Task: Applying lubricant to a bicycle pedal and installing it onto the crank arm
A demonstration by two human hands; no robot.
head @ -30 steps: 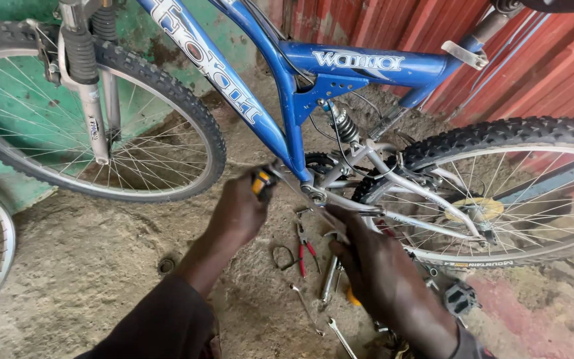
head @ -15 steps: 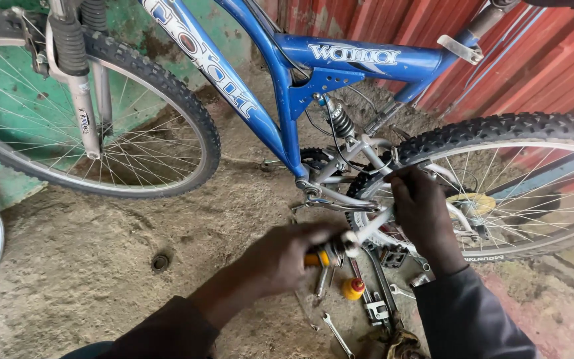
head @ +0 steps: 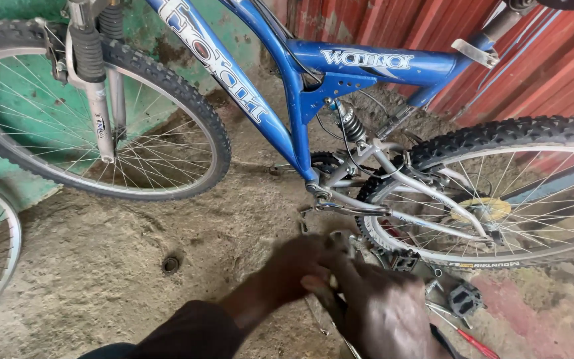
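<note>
A blue bicycle (head: 373, 63) stands upright on dirt ground, its bottom bracket (head: 319, 193) just above my hands. My left hand (head: 293, 266) and my right hand (head: 386, 312) meet low in the middle, blurred and overlapping. A slim grey metal tool (head: 330, 307) shows between them, and my right fingers curl over it. Whether my left hand also grips it is hidden. A black pedal (head: 463, 299) lies just right of my right hand.
The rear wheel (head: 499, 133) is to the right, the front wheel (head: 187, 113) to the left. Another wheel's rim (head: 9, 233) pokes in at the far left. A red-handled screwdriver (head: 476, 342) lies on the ground. A red corrugated wall (head: 380, 26) stands behind.
My left hand had a yellow-handled screwdriver near the crank, then came down. My right hand left the rear frame and dropped to meet the left hand low in front.
</note>
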